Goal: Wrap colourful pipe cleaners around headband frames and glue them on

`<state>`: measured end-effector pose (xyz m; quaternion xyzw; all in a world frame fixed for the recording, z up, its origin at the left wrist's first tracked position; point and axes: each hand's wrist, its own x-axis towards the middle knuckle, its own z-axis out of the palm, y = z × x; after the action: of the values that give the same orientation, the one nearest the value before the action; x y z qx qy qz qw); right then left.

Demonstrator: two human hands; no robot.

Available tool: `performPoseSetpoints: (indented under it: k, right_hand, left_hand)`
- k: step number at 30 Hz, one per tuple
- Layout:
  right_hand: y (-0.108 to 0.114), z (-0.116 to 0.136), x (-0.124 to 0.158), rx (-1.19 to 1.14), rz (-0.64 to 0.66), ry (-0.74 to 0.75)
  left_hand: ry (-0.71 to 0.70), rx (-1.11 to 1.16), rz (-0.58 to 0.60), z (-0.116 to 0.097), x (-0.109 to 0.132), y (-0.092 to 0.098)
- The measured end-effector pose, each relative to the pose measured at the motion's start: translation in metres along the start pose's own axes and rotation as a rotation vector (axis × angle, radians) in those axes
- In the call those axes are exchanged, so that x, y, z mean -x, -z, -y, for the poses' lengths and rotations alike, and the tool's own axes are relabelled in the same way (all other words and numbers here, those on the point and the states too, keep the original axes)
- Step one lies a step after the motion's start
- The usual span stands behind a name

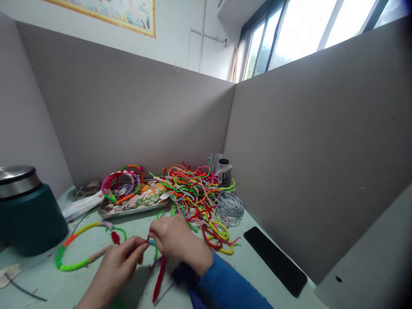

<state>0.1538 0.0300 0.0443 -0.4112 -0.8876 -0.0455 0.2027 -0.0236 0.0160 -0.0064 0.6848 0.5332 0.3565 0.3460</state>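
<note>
My left hand (124, 257) and my right hand (172, 236) meet above the table, fingertips closed in a pinch. Between them shows a short light-blue pipe cleaner (152, 242) with a bit of red at its left end; the fingers hide much of it. Below my right hand hangs a dark red fuzzy strip (159, 279); where its upper end leads is hidden. Left of my left hand lies a hoop (77, 234) wrapped in yellow, orange, green and pink, with a small red tuft (115, 237) beside its right side.
Behind my hands lies a tangled pile of coloured pipe cleaners (193, 184), beside a grey wire coil (230, 208). A metal tray (135, 212) holds shell-like pieces and wrapped rings. A teal flask (32, 219) stands left, a black flat object (275, 261) right. Grey partitions (154, 116) enclose the table.
</note>
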Motion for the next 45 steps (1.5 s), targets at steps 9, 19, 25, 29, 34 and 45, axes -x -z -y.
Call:
performPoseSetpoints:
  k: [9, 19, 25, 29, 34, 45]
  right_hand:
    - [0.016, -0.003, -0.001, -0.061, 0.113, -0.096]
    - [0.003, -0.013, -0.001, -0.223, 0.055, -0.185]
    - [-0.001, -0.019, -0.001, -0.414, 0.173, -0.156]
    - [0.006, -0.016, 0.001, -0.536, 0.304, -0.097]
    - [0.015, -0.015, 0.0, -0.519, 0.181, -0.124]
    - [0.019, -0.048, 0.002, -0.265, 0.035, -0.135]
  left_hand:
    - [0.019, 0.107, 0.086, 0.004, -0.003, 0.002]
    - [0.009, 0.032, 0.085, -0.01, 0.002, 0.002]
    - [0.039, 0.206, 0.055, -0.007, 0.003, 0.006]
    - [0.049, 0.136, -0.107, -0.003, 0.001, 0.006]
    - [0.064, 0.128, -0.133, -0.005, 0.001, 0.005]
    - [0.114, 0.243, -0.11, -0.006, 0.001, 0.009]
